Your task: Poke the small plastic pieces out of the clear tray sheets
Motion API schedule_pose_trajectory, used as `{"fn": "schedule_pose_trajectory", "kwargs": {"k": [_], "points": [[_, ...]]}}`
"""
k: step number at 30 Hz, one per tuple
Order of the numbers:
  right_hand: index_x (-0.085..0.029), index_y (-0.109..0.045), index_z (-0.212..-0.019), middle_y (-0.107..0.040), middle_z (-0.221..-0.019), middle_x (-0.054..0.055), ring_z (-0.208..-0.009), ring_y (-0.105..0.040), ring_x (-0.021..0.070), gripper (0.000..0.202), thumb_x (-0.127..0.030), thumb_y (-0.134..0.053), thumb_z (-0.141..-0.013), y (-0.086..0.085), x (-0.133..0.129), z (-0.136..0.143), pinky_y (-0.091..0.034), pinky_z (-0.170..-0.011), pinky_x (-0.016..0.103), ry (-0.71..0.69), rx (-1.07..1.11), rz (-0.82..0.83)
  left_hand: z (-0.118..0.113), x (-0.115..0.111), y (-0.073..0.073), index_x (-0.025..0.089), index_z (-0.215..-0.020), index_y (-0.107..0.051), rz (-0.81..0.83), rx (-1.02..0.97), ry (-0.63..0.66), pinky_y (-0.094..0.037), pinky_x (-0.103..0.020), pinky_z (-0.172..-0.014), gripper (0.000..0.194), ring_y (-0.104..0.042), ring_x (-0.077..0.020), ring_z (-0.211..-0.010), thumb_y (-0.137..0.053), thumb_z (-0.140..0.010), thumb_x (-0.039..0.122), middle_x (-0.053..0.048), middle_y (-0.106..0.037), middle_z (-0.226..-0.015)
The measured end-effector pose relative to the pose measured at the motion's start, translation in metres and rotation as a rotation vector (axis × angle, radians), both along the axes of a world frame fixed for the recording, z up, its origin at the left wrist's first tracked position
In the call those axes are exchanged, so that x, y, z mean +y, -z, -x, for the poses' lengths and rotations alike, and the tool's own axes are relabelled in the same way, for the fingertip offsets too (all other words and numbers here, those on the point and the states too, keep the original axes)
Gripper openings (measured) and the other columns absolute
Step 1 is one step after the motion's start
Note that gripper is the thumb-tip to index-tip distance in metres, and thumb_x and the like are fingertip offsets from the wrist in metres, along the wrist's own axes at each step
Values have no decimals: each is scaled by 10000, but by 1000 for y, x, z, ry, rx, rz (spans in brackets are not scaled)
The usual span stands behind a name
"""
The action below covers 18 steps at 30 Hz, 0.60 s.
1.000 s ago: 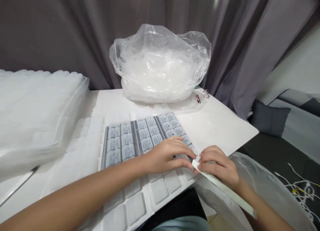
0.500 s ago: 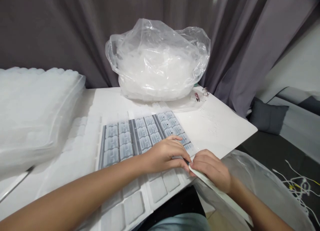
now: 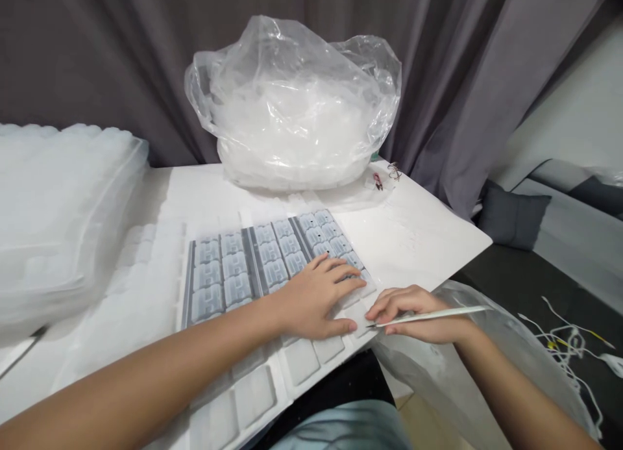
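A white moulded tray (image 3: pixel 302 362) with rows of shallow compartments lies at the table's front edge. Its upper part carries dark grey strips and pale blue-grey blocks (image 3: pixel 208 276) in rows. My left hand (image 3: pixel 316 297) rests palm down on the tray with fingers spread, holding nothing. Between the fingers of my right hand (image 3: pixel 413 307) is a slim white pen-like tool (image 3: pixel 438 314) with a dark pointed tip. That tip is at the tray's right front corner; whether it touches cannot be made out. The tool's exact kind is unclear.
A clear plastic bag (image 3: pixel 296 112) full of white material stands at the back. Stacked translucent white trays (image 3: pixel 58 210) fill the left, near another thin dark-tipped tool (image 3: pixel 22 352). Clear plastic film (image 3: pixel 530 365) hangs at the right edge, with tangled cables (image 3: pixel 569 352) beyond.
My left hand has drawn back from my right and flattened onto the tray. The white tool in my right hand has swung up, its tip now at the tray corner.
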State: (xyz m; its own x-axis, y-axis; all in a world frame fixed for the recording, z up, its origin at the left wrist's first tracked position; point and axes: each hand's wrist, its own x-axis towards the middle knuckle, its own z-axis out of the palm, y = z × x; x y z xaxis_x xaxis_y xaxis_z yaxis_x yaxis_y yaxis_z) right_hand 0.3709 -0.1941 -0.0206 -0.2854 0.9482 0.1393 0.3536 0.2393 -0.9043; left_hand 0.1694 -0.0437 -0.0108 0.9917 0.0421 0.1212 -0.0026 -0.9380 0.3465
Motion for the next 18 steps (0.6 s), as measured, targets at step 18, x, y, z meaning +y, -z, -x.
{"fn": "schedule_pose_trajectory", "kwargs": {"k": [18], "points": [[-160,-628,-833,-721,-957,86,-915,-664,165,104,-205,-553,-888,-20,2,14,-530,-810,317,-76,-433,-195,-2,1,2,213,-1465,-252,-15,124,-9,-67,-589,-1100,777,-204,-346,-1385,-483,-834,605,-100,-263,-1517]]}}
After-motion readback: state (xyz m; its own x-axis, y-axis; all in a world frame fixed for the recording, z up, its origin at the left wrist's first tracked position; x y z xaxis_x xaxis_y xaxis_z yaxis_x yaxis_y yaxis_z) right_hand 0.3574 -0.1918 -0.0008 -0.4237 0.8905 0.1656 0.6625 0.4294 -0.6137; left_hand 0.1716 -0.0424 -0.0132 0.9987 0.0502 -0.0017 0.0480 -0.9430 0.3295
